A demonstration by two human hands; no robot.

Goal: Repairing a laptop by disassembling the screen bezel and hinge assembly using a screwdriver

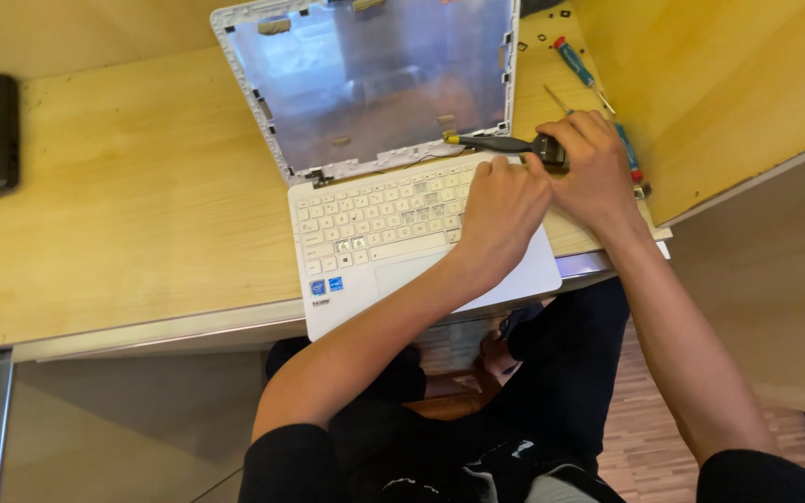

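Laptop [393, 224] white, two blue square stickers [326, 285] front-left palmrest.

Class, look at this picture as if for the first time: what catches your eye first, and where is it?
First, the white laptop at the desk's front edge, its lid stripped to a bare shell with no screen panel. Next, both hands at the right hinge: the right hand grips a black-handled tool, and the left hand rests on the keyboard. Beyond, a blue screwdriver lies on the wooden desk.

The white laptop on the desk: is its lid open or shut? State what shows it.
Open. The laptop lid stands raised behind the exposed keyboard, and its screen panel is out, showing bare silver backing.
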